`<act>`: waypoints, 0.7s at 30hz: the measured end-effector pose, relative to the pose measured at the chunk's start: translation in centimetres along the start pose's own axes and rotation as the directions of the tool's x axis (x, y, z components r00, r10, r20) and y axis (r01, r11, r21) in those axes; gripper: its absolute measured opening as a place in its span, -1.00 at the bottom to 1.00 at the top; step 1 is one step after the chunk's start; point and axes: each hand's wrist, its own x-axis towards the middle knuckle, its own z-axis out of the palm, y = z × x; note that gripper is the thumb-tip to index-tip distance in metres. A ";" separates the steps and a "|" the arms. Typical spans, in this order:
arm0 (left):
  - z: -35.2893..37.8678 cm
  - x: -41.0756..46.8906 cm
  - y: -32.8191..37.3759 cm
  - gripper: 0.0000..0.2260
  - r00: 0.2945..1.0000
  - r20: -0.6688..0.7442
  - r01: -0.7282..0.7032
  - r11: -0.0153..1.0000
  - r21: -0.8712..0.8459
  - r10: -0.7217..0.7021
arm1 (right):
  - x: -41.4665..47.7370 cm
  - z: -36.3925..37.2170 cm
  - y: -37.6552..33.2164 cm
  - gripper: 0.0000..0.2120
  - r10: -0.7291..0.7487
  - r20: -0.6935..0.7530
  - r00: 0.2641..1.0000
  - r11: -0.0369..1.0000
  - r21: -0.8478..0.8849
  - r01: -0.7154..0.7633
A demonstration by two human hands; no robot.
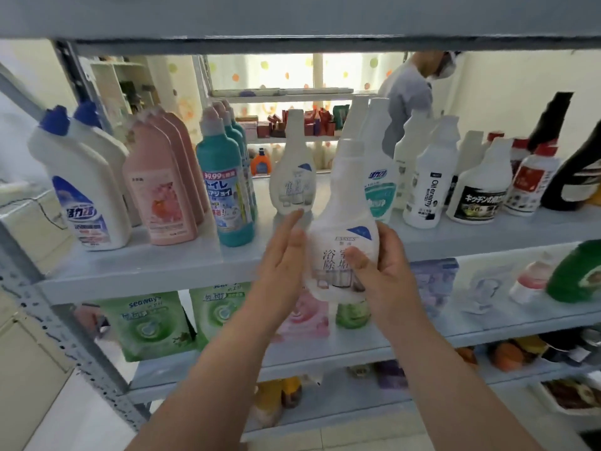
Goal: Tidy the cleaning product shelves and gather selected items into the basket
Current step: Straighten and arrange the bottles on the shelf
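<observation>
A white bottle with grey print (341, 222) is held upright in front of the shelf (162, 265). My right hand (380, 271) grips its lower right side, thumb across the label. My left hand (283, 255) lies flat against the bottle's left side with straight fingers. A matching white bottle (292, 170) stands on the shelf just behind my left fingertips. No basket is in view.
The same shelf carries white blue-capped bottles (81, 187), pink bottles (162, 187), teal bottles (224, 177) at left, white spray refills (429, 177) and dark bottles (566, 164) at right. Green pouches (146, 323) sit on the shelf below. A person (409, 102) stands behind the rack.
</observation>
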 end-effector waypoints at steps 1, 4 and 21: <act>0.2 1.9 0.2 -0.50 0.998 -0.060 -0.007 1.000 0.000 0.007 | 1.0 -0.3 -0.1 -0.56 -0.018 -0.010 1.000 1.000 0.001 0.018; 0.8 8.0 0.8 -0.68 0.962 -0.257 -0.076 0.995 0.057 0.088 | 3.5 -0.9 -0.1 -0.61 -0.044 -0.021 0.999 0.999 -0.005 0.044; 1.0 17.5 -2.6 -0.58 0.933 -0.355 0.118 0.889 0.442 0.053 | 8.6 -1.1 2.8 -0.59 -0.172 0.003 0.985 0.985 -0.024 0.172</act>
